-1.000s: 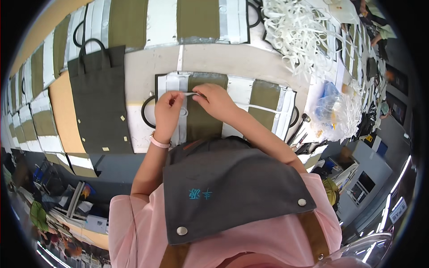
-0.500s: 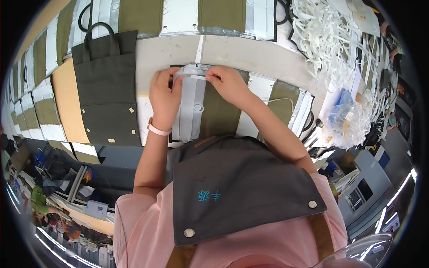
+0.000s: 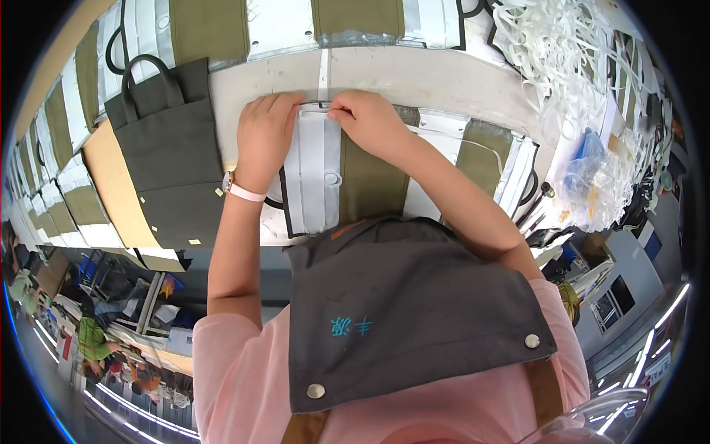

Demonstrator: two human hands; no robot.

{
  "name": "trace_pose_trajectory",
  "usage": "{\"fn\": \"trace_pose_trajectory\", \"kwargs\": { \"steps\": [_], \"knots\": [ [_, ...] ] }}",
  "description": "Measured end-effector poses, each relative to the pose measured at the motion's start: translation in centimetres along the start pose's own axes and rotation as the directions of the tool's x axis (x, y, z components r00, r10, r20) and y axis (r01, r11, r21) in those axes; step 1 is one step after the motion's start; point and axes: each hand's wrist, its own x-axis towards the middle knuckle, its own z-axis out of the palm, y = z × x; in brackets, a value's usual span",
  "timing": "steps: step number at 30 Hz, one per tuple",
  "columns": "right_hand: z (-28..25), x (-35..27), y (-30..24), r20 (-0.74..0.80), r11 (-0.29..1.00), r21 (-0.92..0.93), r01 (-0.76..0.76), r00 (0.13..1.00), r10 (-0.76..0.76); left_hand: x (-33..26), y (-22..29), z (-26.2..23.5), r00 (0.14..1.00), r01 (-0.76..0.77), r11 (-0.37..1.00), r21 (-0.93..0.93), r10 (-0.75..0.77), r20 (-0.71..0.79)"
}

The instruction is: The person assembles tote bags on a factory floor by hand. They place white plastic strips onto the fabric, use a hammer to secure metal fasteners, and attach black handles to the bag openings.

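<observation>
A flat olive-and-white bag panel [image 3: 373,181] with dark trim lies on the table in front of me, a white strip with a round snap on its left part. My left hand [image 3: 266,137] is closed at the far left edge of this panel, its fingertips bent over the rim. A short way to the right, my right hand [image 3: 367,127] pinches the same far edge between thumb and forefinger. Between the two hands, a narrow stretch of the edge shows. What lies under the fingertips is hidden.
A dark grey tote bag [image 3: 168,152] with handles lies to the left on tan board [image 3: 111,174]. More olive-and-white panels [image 3: 359,18] line the far side. At the right are a heap of white strips [image 3: 543,63], clear plastic bags [image 3: 588,181] and dark-handled tools [image 3: 546,191].
Both hands have moved slightly farther off to the panel's far edge. The pale strip stretched between them before no longer shows there. My view has shifted a little.
</observation>
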Motion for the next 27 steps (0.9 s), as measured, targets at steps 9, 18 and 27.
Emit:
{"fn": "trace_pose_trajectory", "kwargs": {
  "steps": [9,18,27],
  "knots": [
    [-0.3,0.3,-0.3,0.02,0.984,-0.019,0.175,0.984,-0.175,-1.7,0.7,1.2,0.947,0.146,0.987,-0.063,-0.158,-0.28],
    [-0.8,0.1,-1.5,0.059,0.974,0.088,0.208,0.975,-0.214,-6.3,3.7,2.2,0.965,0.096,0.995,-0.015,-0.097,-0.246],
    [0.2,0.7,0.5,-0.07,0.976,-0.166,0.139,0.986,-0.152,-5.6,4.4,3.1,0.987,0.101,0.974,0.202,-0.074,-0.14]
  ]
}}
